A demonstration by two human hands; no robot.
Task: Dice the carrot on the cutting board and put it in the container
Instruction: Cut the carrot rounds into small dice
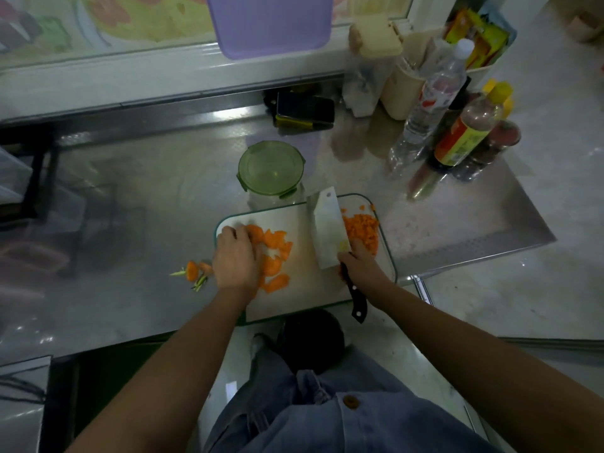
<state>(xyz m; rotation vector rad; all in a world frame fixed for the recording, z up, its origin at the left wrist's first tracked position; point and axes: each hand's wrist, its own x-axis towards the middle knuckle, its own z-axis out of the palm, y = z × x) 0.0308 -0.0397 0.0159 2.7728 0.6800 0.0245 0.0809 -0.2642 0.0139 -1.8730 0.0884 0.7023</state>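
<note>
Carrot slices [276, 246] sit under curled left hand [235, 256]; right hand [359, 263] grips knife [327, 230].

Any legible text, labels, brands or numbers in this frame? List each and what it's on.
None can be read.
Orange-and-yellow label on the dark sauce bottle: print blurred.
Red-and-white label on the clear plastic water bottle: blurred.
Yellow packets at the back right: too small.

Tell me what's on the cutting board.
Carrot slices under the left hand, a diced pile at the right, and the knife gripped by the right hand. Anything beneath the left palm is hidden.
</note>
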